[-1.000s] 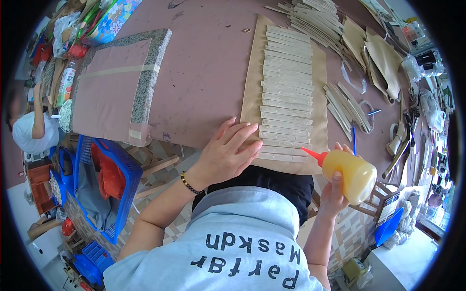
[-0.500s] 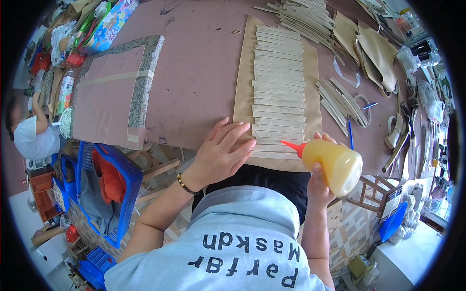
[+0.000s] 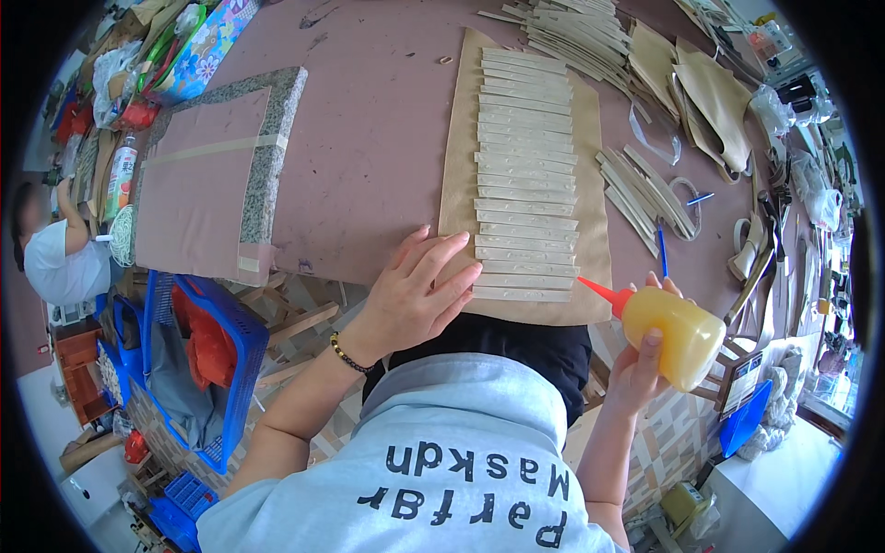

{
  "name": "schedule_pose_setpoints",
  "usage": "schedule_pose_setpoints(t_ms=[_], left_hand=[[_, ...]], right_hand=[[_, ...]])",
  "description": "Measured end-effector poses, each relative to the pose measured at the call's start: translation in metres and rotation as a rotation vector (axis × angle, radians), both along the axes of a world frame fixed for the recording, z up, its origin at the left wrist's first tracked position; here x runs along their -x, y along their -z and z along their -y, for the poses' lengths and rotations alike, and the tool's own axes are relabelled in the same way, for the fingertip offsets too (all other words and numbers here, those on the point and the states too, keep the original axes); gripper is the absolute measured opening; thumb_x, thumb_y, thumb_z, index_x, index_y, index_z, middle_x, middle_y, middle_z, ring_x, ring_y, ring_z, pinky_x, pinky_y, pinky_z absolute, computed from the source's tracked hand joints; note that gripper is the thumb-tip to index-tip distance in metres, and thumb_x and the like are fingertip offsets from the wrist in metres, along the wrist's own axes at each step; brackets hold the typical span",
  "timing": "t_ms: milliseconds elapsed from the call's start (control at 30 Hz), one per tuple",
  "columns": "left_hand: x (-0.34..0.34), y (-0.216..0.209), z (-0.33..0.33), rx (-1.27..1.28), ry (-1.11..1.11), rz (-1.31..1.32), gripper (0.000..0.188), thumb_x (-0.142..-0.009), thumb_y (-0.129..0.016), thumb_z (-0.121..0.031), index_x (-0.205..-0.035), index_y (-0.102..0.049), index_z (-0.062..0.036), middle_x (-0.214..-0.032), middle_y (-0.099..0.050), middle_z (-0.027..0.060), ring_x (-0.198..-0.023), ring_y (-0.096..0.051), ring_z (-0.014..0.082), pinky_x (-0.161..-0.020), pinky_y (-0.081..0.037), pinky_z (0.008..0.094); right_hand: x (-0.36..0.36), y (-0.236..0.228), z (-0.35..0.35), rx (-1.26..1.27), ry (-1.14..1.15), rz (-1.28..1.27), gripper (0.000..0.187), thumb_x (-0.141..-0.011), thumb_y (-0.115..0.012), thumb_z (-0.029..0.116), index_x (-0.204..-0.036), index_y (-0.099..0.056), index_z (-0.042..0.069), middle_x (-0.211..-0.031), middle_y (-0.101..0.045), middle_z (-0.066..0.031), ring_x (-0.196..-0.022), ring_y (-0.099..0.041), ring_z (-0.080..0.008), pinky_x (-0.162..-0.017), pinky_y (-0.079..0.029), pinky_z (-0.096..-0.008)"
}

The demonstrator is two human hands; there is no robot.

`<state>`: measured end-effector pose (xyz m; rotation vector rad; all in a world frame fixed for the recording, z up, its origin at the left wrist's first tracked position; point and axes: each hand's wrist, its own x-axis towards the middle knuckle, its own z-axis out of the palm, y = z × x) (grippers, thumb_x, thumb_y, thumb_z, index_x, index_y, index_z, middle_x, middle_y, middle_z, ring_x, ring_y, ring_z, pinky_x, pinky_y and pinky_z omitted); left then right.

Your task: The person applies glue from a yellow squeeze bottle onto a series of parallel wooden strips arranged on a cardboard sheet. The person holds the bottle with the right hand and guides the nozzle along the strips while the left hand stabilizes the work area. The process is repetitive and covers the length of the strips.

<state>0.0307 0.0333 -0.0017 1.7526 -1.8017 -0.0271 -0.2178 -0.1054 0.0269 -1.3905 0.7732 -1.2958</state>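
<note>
A column of pale beige strips (image 3: 525,182) lies crosswise on a tan sheet (image 3: 590,184) at the table's near edge. Small shiny marks run along the strips. My left hand (image 3: 417,288) rests with fingers spread on the sheet's lower left edge, its fingertips beside the strip ends. My right hand (image 3: 638,370) is wrapped round a squeeze bottle (image 3: 680,336) of yellowish liquid, held tilted. The bottle's red nozzle (image 3: 604,294) points left, just off the right ends of the lowest strips.
More loose strips (image 3: 645,194) and a blue pen (image 3: 664,249) lie right of the sheet, with folded tan pieces (image 3: 710,101) beyond. A stone slab (image 3: 290,120) under a pinkish cover sits left. A blue crate (image 3: 235,396) stands below the table. Another person (image 3: 69,258) is at far left.
My right hand has drawn the bottle to the right and slightly down, so its nozzle has left the strips. My left hand has stayed nearly still.
</note>
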Motion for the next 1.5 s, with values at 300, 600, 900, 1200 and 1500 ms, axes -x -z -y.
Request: schedule_pose_setpoints(t_ms=[300, 600, 900, 1200, 1500], left_hand=[[0.003, 0.005, -0.013, -0.024, 0.018, 0.005, 0.031, -0.085, -0.070, -0.018, -0.114, -0.064, -0.0098, -0.132, -0.049, 0.0150, -0.118, -0.053, 0.0317, -0.107, -0.040, 0.0493], [0.004, 0.006, -0.012, 0.012, 0.001, -0.001, 0.027, -0.083, -0.071, -0.015, -0.110, -0.069, -0.0114, -0.128, -0.053, 0.0151, -0.113, -0.057, 0.0302, -0.106, -0.042, 0.0479], [0.004, 0.008, -0.011, 0.034, -0.016, -0.019, 0.027, -0.082, -0.071, -0.015, -0.109, -0.069, -0.0104, -0.126, -0.054, 0.0145, -0.114, -0.057, 0.0298, -0.105, -0.042, 0.0482], [0.004, 0.013, -0.013, 0.058, -0.014, -0.028, 0.025, -0.082, -0.072, -0.014, -0.107, -0.069, -0.0108, -0.126, -0.054, 0.0125, -0.115, -0.057, 0.0273, -0.106, -0.041, 0.0482], [0.003, 0.012, -0.013, 0.055, -0.005, -0.029, 0.022, -0.082, -0.071, -0.014, -0.104, -0.070, -0.0111, -0.125, -0.055, 0.0115, -0.114, -0.058, 0.0254, -0.108, -0.039, 0.0469]], right_hand=[[-0.001, 0.008, -0.004, -0.040, -0.068, -0.047, 0.059, -0.089, -0.070, 0.018, -0.138, -0.039, 0.008, -0.134, -0.050, -0.0211, -0.126, -0.051, -0.0405, -0.101, -0.047, -0.0545], [-0.021, 0.007, -0.014, -0.057, -0.128, -0.042, 0.064, -0.087, -0.073, 0.023, -0.137, -0.036, 0.007, -0.132, -0.052, -0.0213, -0.125, -0.052, -0.0401, -0.105, -0.043, -0.0516], [-0.049, 0.004, -0.027, -0.067, -0.259, -0.060, 0.070, -0.085, -0.076, 0.027, -0.134, -0.032, 0.005, -0.130, -0.053, -0.0212, -0.123, -0.054, -0.0387, -0.107, -0.039, -0.0514], [-0.064, 0.004, -0.035, -0.064, -0.369, -0.106, 0.070, -0.086, -0.076, 0.027, -0.133, -0.029, 0.006, -0.133, -0.051, -0.0203, -0.125, -0.053, -0.0363, -0.105, -0.041, -0.0491], [-0.067, 0.003, -0.036, -0.040, -0.380, -0.151, 0.070, -0.085, -0.076, 0.029, -0.132, -0.029, 0.006, -0.133, -0.052, -0.0191, -0.124, -0.053, -0.0340, -0.105, -0.041, -0.0460]])
